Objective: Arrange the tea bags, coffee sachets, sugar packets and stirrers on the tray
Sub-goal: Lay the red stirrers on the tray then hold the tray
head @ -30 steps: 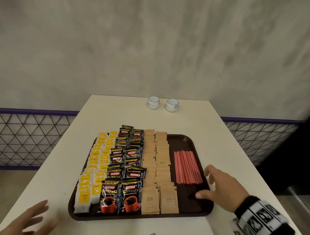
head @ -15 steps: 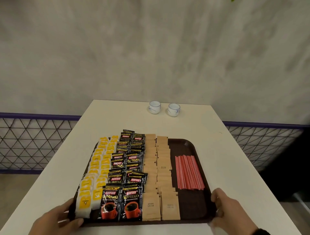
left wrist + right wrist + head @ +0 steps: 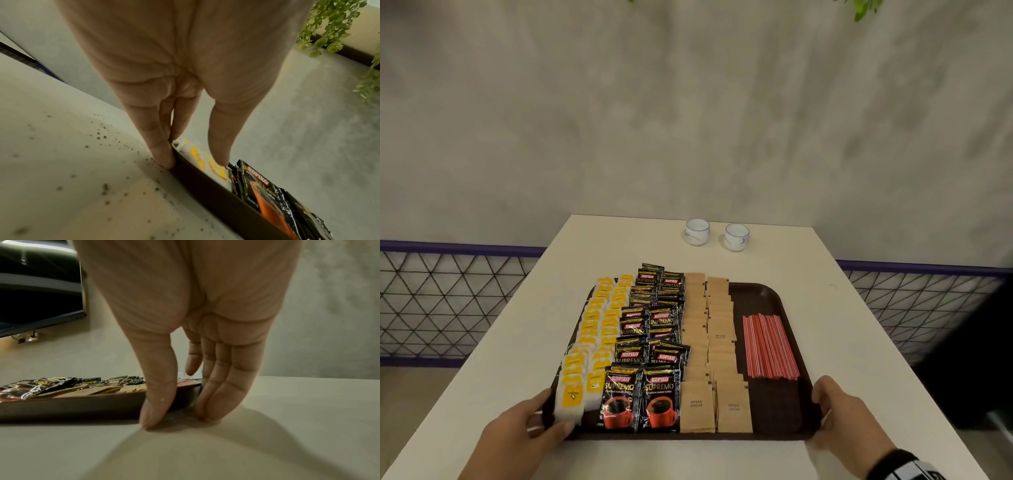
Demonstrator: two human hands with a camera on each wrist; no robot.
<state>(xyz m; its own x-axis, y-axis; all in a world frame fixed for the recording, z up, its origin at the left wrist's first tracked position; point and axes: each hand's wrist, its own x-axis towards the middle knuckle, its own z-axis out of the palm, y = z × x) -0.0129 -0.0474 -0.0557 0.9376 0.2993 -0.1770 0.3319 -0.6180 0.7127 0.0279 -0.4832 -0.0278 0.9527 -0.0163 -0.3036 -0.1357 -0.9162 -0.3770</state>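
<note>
The dark brown tray (image 3: 763, 294) lies on the white table. It carries rows of yellow-tagged tea bags (image 3: 599, 329), black coffee sachets (image 3: 654, 329), tan sugar packets (image 3: 709, 329) and a bundle of red stirrers (image 3: 768, 346). My left hand (image 3: 537, 419) holds the tray's near left corner. In the left wrist view its fingers (image 3: 162, 155) lie along the outside of the rim (image 3: 205, 186) and its thumb reaches over onto the tea bags. My right hand (image 3: 828, 407) grips the near right corner. In the right wrist view, thumb and fingers (image 3: 211, 399) bracket the rim (image 3: 72, 405).
Two small white cups (image 3: 697, 232) (image 3: 736, 237) stand at the far edge of the table (image 3: 859, 342). Dark specks dot the tabletop (image 3: 82, 162) left of the tray. A concrete wall rises behind, with mesh fencing on both sides.
Both hands came in from the table and the tray's right part and took hold of the tray's two near corners. The items on the tray have not shifted.
</note>
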